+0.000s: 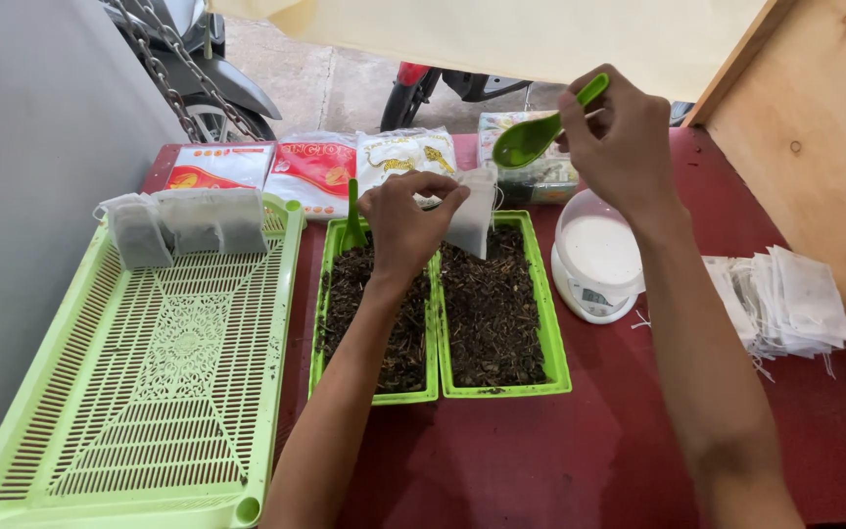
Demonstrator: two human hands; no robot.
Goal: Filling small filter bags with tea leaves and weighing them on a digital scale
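Spillage looked the main risk in the head view: the left hand (405, 217) pinched a small white filter bag (472, 220) above the tray of dried leaves (493, 304), while the right hand (619, 137), fingers clamped on a green spoon (533, 137), held it tilted, so leaves could miss the narrow mouth.

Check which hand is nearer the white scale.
Right. The right hand, holding a green spoon, is just above the white scale. The left hand holds a tea bag over the trays.
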